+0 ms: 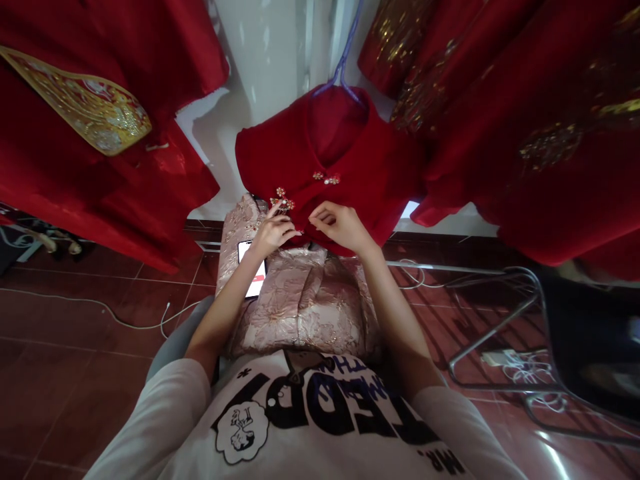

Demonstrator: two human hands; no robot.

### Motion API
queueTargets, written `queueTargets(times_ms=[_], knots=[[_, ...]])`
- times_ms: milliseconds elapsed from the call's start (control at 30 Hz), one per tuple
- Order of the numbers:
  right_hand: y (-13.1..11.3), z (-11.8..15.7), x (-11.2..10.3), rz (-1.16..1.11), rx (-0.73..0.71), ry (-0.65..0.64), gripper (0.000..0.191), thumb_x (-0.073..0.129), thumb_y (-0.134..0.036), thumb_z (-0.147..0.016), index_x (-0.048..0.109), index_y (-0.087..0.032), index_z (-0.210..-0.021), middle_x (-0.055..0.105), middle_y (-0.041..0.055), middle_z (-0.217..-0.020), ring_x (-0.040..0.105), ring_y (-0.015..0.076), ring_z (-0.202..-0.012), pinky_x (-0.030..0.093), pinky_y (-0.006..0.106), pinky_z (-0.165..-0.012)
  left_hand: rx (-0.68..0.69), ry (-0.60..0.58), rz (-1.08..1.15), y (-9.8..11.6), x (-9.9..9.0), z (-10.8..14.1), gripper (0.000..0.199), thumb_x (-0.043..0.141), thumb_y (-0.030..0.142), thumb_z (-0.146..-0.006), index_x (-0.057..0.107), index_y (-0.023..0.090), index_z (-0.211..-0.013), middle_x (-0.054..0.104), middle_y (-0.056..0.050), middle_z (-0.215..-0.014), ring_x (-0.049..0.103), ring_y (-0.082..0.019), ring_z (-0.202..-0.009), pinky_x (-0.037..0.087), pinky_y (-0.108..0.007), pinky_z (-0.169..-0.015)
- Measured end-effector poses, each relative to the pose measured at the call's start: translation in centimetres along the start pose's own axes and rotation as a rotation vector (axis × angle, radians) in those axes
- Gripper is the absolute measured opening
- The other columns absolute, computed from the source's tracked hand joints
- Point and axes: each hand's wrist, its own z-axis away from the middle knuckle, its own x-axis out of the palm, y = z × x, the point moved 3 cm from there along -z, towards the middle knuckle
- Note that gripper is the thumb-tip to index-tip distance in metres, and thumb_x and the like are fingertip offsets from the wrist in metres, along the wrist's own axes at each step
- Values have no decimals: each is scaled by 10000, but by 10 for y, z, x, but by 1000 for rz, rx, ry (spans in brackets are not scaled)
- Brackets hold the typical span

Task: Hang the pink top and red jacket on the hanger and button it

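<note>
A red short jacket or cape (380,180) hangs from a purple hanger (345,70), its lower part lying over my lap. My left hand (274,233) rests on its lower left side, fingers apart, with the index fingertip at a beaded flower ornament (282,201). To the right, my right hand (341,225) hovers over the red cloth with thumb and fingers pinched together. Anything between those fingertips is too small to make out. A pair of jeweled fasteners (330,180) sits at the garment's neckline, above my right hand.
Pink brocade fabric (320,307) covers my lap, with a lit phone (256,283) under my left forearm. Red garments with gold embroidery (107,120) hang on both sides. At right stands a metal-framed chair (543,320); white cables (125,325) cross the tiled floor.
</note>
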Motion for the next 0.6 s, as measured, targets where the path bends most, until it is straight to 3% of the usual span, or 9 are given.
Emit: queueTargets(times_ms=[233, 433, 600], knots=[[-1, -1, 0, -8, 7, -2, 58, 649, -243, -893, 674, -191, -886, 776, 35, -878, 728, 157, -784, 589, 278, -774, 34, 4, -2, -4, -4, 4, 185, 800, 307, -879, 721, 249, -723, 709, -26, -835, 655, -276, -1040, 292, -600, -1270], [-1, -1, 2, -3, 27, -21, 48, 652, -232, -893, 672, -190, -885, 773, 38, -895, 731, 164, -814, 590, 290, -797, -4, -11, -9, -1, -5, 1, 219, 826, 214, -827, 664, 238, -681, 621, 1, -735, 660, -263, -976, 230, -597, -1305], [-1, 0, 1, -16, 25, -27, 56, 659, -234, -895, 675, -181, -892, 771, 50, -901, 730, 170, -805, 591, 302, -789, -15, -23, 15, 6, -9, -2, 199, 788, 211, -868, 660, 226, -717, 597, 5, -740, 670, -244, -924, 223, -571, -1312]])
